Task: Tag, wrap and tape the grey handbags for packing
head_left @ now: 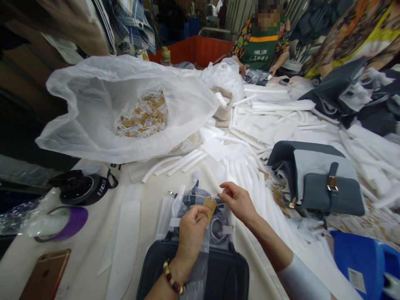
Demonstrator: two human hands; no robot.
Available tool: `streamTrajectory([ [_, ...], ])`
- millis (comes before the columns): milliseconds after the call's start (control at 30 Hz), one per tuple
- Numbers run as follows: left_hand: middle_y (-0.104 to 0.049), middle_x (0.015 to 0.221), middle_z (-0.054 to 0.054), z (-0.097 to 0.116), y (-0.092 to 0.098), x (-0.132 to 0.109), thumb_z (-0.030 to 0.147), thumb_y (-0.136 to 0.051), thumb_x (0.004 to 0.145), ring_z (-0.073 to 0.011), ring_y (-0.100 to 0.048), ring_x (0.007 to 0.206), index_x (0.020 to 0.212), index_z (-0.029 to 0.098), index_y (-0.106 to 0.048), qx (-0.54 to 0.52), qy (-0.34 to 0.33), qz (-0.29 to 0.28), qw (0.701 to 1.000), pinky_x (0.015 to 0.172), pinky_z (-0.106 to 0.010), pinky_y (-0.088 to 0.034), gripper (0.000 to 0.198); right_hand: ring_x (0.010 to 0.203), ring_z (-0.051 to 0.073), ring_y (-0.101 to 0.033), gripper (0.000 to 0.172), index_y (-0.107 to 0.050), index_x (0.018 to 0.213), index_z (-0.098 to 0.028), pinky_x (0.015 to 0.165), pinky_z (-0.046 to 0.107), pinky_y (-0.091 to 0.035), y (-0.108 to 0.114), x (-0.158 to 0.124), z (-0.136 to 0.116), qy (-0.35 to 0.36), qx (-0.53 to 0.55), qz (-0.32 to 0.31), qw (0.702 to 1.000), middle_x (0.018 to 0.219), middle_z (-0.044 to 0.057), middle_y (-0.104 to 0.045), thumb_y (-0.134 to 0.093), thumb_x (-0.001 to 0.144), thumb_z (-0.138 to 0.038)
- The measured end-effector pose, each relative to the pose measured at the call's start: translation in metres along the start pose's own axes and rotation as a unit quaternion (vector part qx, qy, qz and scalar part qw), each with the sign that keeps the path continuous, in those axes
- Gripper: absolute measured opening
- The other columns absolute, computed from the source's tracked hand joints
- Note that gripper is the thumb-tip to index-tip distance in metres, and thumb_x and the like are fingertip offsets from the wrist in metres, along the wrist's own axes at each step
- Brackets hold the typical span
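A dark blue-grey bag [218,266] lies before me, its straps bundled in clear plastic at the far end. Over those straps, my left hand [192,229] pinches a brown paper hang tag [210,208]. My right hand [239,202], just to the right, has thumb and forefinger closed on the tag's thin white string [214,196], which looks stretched between the two hands. A strip of clear plastic hangs below my left hand across the bag. The left fingertips partly cover the tag's lower end.
A large clear plastic sack [187,104] holds many brown tags. White foam strips [250,171] cover the table's middle. Another dark bag [331,187] and a blue container [359,262] stand right. A phone [46,275] and tape roll [67,223] lie left. Two people work across the table.
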State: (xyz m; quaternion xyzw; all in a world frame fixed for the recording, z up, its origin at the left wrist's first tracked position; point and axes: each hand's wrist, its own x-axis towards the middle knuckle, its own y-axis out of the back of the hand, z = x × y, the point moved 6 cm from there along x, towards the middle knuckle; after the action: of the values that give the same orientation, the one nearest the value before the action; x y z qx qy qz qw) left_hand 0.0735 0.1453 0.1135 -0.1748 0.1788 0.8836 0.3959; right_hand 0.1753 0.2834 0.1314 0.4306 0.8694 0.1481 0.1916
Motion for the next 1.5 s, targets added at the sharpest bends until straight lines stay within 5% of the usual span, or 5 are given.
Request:
streamTrajectory([
  [500, -0.065, 0.073, -0.002, 0.017, -0.005, -0.058, 0.017, -0.050, 0.075, -0.0165, -0.060, 0.067, 0.077, 0.020, -0.065, 0.159, -0.113, -0.123, 0.973, 0.064, -0.024, -0.044, 0.015, 0.079, 0.020, -0.056, 0.026, -0.067, 0.095, -0.021, 0.070, 0.033, -0.040, -0.012, -0.032, -0.015, 0.319, -0.200, -0.116, 0.919, 0.085, 0.008, -0.063, -0.044, 0.085, -0.014],
  [633, -0.058, 0.122, -0.009, 0.055, 0.003, -0.021, 0.021, -0.036, 0.089, -0.0199, -0.054, 0.109, 0.128, 0.017, -0.046, 0.214, -0.236, -0.078, 0.945, 0.093, -0.032, -0.041, 0.041, 0.080, 0.020, -0.056, 0.023, -0.066, 0.085, -0.020, 0.072, 0.033, -0.042, -0.009, -0.025, -0.012, 0.281, -0.150, -0.120, 0.940, 0.085, 0.008, -0.063, -0.043, 0.088, -0.021],
  [867, -0.063, 0.097, -0.009, 0.059, -0.035, 0.047, 0.008, -0.040, 0.086, -0.0239, -0.052, 0.099, 0.102, 0.014, -0.059, 0.494, -0.409, -0.152, 0.752, 0.097, -0.044, -0.032, 0.026, 0.078, 0.021, -0.056, 0.020, -0.063, 0.071, -0.023, 0.074, 0.033, -0.042, 0.012, -0.006, -0.001, 0.124, -0.027, 0.014, 0.992, 0.077, 0.005, -0.061, -0.049, 0.080, -0.035],
  [1333, -0.060, 0.086, -0.005, 0.051, -0.034, 0.050, 0.001, -0.038, 0.080, -0.0198, -0.053, 0.089, 0.091, 0.016, -0.059, 0.466, -0.393, -0.145, 0.779, 0.083, -0.036, -0.042, 0.028, 0.063, 0.014, -0.058, 0.031, -0.062, 0.071, -0.016, 0.064, 0.031, -0.048, -0.012, 0.053, 0.066, -0.128, 0.060, 0.004, 0.990, 0.067, 0.001, -0.063, -0.059, 0.081, -0.045],
  [1500, -0.041, 0.137, -0.011, 0.066, 0.028, 0.026, 0.013, -0.054, 0.078, -0.0249, -0.032, 0.130, 0.131, 0.019, -0.039, 0.400, -0.394, -0.101, 0.822, 0.108, -0.044, -0.028, 0.056, 0.090, 0.026, -0.062, 0.050, -0.067, 0.095, -0.014, 0.083, 0.041, -0.047, 0.032, 0.000, 0.055, -0.147, 0.103, 0.017, 0.984, 0.094, 0.011, -0.069, -0.060, 0.071, -0.058],
])
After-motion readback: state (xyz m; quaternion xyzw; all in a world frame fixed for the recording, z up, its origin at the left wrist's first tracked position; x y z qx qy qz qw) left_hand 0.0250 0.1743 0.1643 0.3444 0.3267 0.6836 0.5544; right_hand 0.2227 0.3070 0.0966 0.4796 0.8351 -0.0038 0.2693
